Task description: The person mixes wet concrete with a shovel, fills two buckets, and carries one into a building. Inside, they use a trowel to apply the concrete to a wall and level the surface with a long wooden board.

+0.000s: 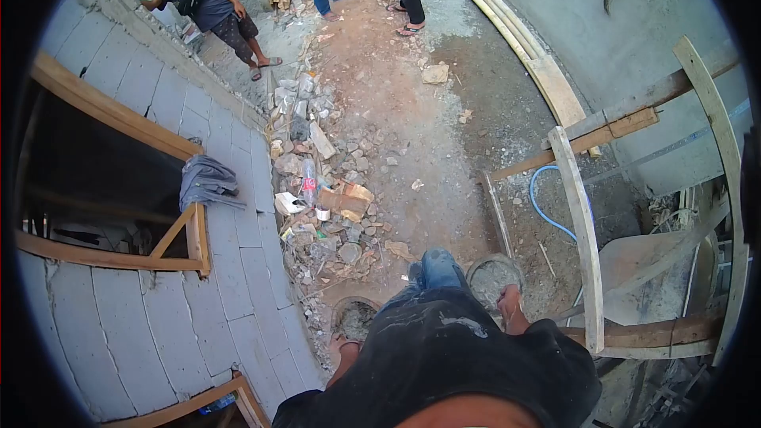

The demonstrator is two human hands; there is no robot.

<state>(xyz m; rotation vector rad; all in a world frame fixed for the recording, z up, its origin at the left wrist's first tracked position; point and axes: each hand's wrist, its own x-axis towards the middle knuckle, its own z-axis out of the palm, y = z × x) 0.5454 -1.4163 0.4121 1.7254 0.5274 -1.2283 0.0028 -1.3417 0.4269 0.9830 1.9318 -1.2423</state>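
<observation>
At my left side hangs a round bucket (334, 319) with grey, wet-looking mortar inside. My left hand (346, 345) is closed at its near rim, and the handle itself cannot be made out. On the other side, a second bucket (519, 276) holds grey mortar almost level with its top. My right hand (511, 303) is closed at the near edge of that bucket, fingers curled. Between the two buckets my jeans-covered leg (441, 269) shows, below a dark shirt with a pale smear.
Rubble and litter (341, 198) line the block wall (230, 277) on the left. Wooden scaffold poles (579, 246), a blue hose (539, 202) and a wheelbarrow-like tray (634, 269) stand right. A dirt path (412, 150) runs ahead towards several people, one (210, 8) beside the wall.
</observation>
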